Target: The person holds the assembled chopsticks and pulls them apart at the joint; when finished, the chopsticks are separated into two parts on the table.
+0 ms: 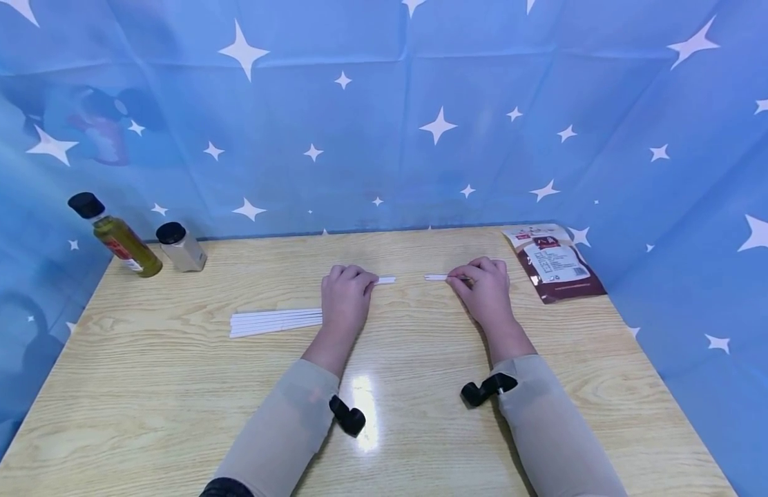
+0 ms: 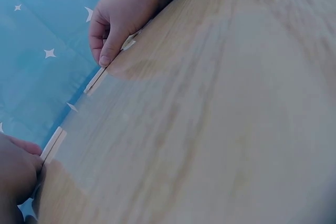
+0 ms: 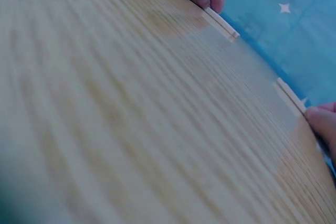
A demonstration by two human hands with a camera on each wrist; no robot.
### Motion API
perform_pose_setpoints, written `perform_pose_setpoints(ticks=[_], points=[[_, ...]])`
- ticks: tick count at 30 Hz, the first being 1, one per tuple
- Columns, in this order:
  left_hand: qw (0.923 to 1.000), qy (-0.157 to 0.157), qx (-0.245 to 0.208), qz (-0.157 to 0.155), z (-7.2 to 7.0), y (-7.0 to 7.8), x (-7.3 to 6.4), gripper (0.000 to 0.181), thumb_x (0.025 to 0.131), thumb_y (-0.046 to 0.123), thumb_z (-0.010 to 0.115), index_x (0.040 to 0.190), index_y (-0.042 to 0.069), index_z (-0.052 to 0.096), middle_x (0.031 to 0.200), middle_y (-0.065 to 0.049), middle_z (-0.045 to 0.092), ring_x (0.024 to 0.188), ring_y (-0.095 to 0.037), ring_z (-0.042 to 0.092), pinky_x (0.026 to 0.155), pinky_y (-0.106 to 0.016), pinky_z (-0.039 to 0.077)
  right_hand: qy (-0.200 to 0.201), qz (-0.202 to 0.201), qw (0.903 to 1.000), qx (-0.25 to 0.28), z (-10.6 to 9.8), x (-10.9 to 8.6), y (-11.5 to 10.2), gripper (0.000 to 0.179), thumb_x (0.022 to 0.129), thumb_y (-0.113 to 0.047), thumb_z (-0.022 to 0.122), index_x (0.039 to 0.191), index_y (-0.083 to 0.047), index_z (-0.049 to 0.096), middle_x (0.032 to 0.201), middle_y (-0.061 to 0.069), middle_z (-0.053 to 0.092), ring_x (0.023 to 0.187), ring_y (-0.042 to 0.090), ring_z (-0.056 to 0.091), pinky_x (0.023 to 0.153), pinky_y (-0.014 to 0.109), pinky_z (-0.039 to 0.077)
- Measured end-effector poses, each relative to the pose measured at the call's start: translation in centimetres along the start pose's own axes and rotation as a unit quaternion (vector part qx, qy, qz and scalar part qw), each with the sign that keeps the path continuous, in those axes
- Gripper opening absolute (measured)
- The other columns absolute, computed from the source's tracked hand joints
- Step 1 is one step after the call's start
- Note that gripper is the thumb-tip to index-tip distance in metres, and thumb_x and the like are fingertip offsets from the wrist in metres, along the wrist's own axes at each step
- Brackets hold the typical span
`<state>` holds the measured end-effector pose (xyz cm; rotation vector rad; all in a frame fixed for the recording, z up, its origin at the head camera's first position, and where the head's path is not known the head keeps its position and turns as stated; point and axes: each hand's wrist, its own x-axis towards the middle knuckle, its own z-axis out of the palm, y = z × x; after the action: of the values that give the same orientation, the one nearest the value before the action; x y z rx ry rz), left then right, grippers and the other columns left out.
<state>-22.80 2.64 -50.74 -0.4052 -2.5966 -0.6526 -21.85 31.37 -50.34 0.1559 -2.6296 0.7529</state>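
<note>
My left hand [image 1: 347,297] is low over the table and pinches a slim white stick [image 1: 387,280]; one end pokes out to the right of the fingertips, and the rest is hidden by the hand. Across a gap, my right hand [image 1: 483,293] pinches another slim white stick [image 1: 435,277], whose end points left toward the first. In both wrist views the two sticks lie roughly in line, at table level. Several long white sticks [image 1: 275,322] lie side by side to the left of my left hand, their right ends hidden behind it.
At the back left stand an oil bottle [image 1: 128,245] with a black cap and a small black-lidded jar [image 1: 184,250]. A brown and white food pouch [image 1: 554,266] lies at the back right. Behind the wooden table [image 1: 421,386] hangs a blue starred curtain [image 1: 384,103].
</note>
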Motion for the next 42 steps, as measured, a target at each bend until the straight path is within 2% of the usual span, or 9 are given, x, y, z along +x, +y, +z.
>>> perform_pose_setpoints(ticks=[8, 12, 16, 22, 31, 35, 42], points=[[0.9997, 0.018, -0.001, 0.013, 0.2, -0.1, -0.2, 0.010, 0.096, 0.015, 0.082, 0.103, 0.021, 0.087, 0.105, 0.002, 0.077, 0.108, -0.027, 0.063, 0.089, -0.046, 0.051, -0.003, 0.007, 1.0000, -0.002, 0.0, -0.2, 0.1, 0.009, 0.095, -0.021, 0.085, 0.099, -0.013, 0.084, 0.100, 0.009, 0.063, 0.101, 0.035, 0.048, 0.094, 0.054, 0.036], [0.9996, 0.024, -0.001, 0.016, 0.0, 0.0, -0.3, 0.009, 0.098, 0.018, 0.081, 0.104, 0.020, 0.086, 0.106, 0.001, 0.077, 0.108, -0.027, 0.063, 0.089, -0.046, 0.051, -0.002, 0.005, 1.0000, -0.001, -0.1, -0.1, 0.2, 0.011, 0.095, -0.022, 0.085, 0.100, -0.012, 0.084, 0.101, 0.009, 0.064, 0.103, 0.035, 0.049, 0.094, 0.054, 0.036], [0.9986, 0.039, -0.008, 0.034, -0.3, 0.1, -0.5, 0.010, 0.100, 0.022, 0.079, 0.107, 0.019, 0.086, 0.106, 0.000, 0.078, 0.107, -0.028, 0.063, 0.087, -0.048, 0.051, 0.011, -0.004, 0.9999, 0.000, -0.1, 0.0, 0.2, 0.014, 0.092, -0.022, 0.088, 0.098, -0.010, 0.083, 0.105, 0.010, 0.065, 0.106, 0.036, 0.050, 0.097, 0.056, 0.036], [0.9968, 0.055, -0.026, 0.052, -0.7, 0.3, -1.1, 0.011, 0.098, 0.017, 0.077, 0.105, 0.016, 0.086, 0.104, -0.003, 0.079, 0.103, -0.029, 0.064, 0.086, -0.050, 0.052, 0.015, -0.011, 0.9998, 0.002, 0.0, -0.4, 0.0, 0.019, 0.091, -0.027, 0.088, 0.096, -0.010, 0.083, 0.106, 0.009, 0.065, 0.106, 0.036, 0.050, 0.099, 0.056, 0.036], [0.9962, 0.046, -0.044, 0.060, -1.2, 0.8, -1.5, 0.013, 0.100, 0.025, 0.077, 0.103, 0.015, 0.085, 0.105, -0.004, 0.079, 0.104, -0.029, 0.064, 0.086, -0.048, 0.051, 0.085, -0.024, 0.9918, -0.093, -0.5, -0.6, -1.1, 0.027, 0.090, -0.035, 0.088, 0.091, -0.008, 0.082, 0.102, 0.013, 0.069, 0.101, 0.038, 0.057, 0.092, 0.057, 0.044], [0.9940, 0.058, -0.050, 0.078, -1.5, 1.0, -1.7, 0.014, 0.098, 0.025, 0.078, 0.102, 0.014, 0.084, 0.103, -0.005, 0.079, 0.103, -0.030, 0.066, 0.087, -0.049, 0.052, 0.094, -0.029, 0.9915, -0.085, -0.5, -0.7, -1.6, 0.028, 0.090, -0.034, 0.088, 0.092, -0.007, 0.082, 0.100, 0.013, 0.070, 0.098, 0.038, 0.058, 0.090, 0.056, 0.046], [0.9897, 0.087, -0.056, 0.098, -2.0, 0.7, -2.3, 0.013, 0.094, 0.022, 0.082, 0.100, 0.011, 0.084, 0.099, -0.007, 0.079, 0.097, -0.032, 0.067, 0.086, -0.050, 0.054, 0.096, -0.045, 0.9931, -0.050, -0.4, -0.9, -2.4, 0.034, 0.092, -0.037, 0.086, 0.105, -0.006, 0.081, 0.103, 0.015, 0.073, 0.099, 0.039, 0.061, 0.090, 0.055, 0.047]])
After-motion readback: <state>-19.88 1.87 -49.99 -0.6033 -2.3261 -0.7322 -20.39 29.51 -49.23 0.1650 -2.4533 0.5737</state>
